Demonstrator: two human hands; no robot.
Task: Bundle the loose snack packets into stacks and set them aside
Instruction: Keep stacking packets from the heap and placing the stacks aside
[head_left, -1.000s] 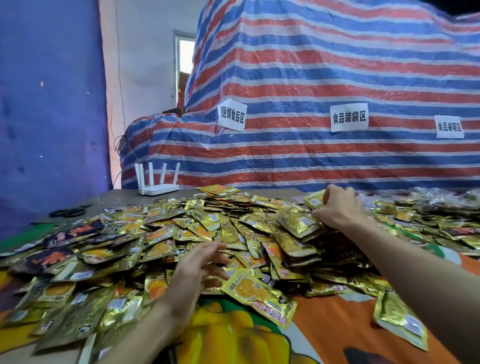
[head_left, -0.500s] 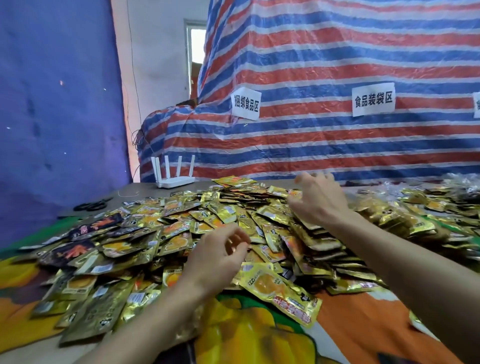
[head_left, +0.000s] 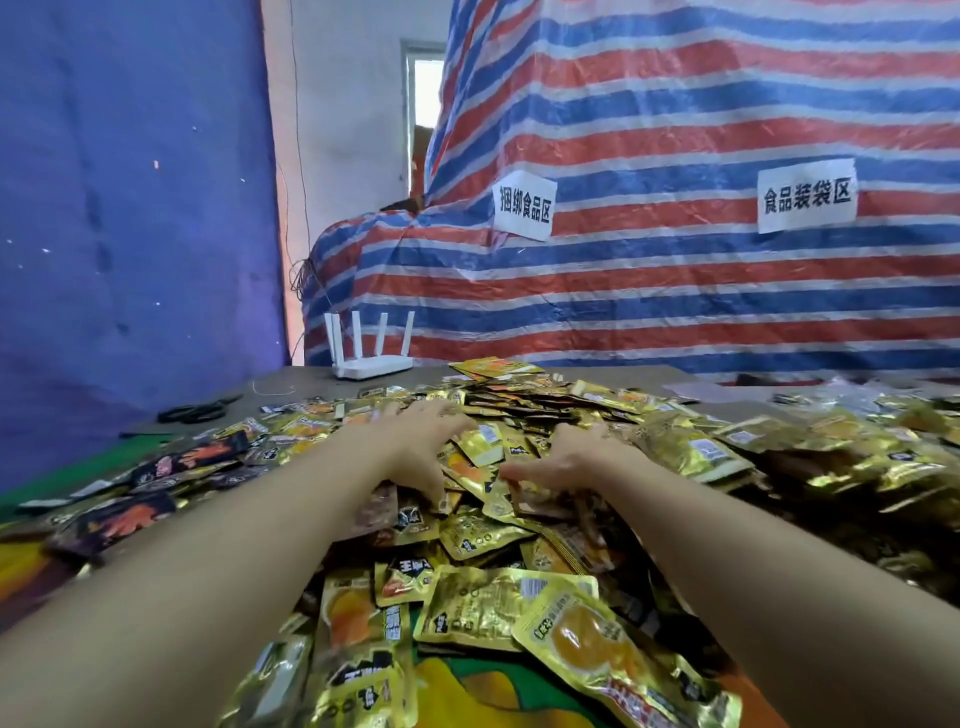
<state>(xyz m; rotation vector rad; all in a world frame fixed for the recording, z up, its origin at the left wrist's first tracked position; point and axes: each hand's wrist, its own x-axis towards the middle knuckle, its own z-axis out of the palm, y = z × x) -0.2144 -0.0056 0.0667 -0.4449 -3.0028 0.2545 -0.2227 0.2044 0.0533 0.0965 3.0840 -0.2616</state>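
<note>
Huge loose heap of gold snack packets (head_left: 488, 603) all over the table (head_left: 311, 379). The left hand (head_left: 415, 441) is splayed wide on top of the heap and isn't gripping anything. The right hand (head_left: 566, 457) is just beside it, thumb out, fingers dug in among the packets, so I can't tell if it's got hold of any. There's a white router (head_left: 371, 364) and black scissors (head_left: 197, 410) at the far left.

The heap of packets (head_left: 649, 447) is spreading over the table (head_left: 311, 382) from the lower centre of the frame to the right edge. The left hand (head_left: 421, 441) and right hand (head_left: 566, 457) are resting side by side on the heap at mid-frame. Behind the heap, a router (head_left: 371, 364) is standing on the table, with scissors (head_left: 197, 410) lying to its lower left. A tarp (head_left: 675, 291) is hanging behind the table.
</note>
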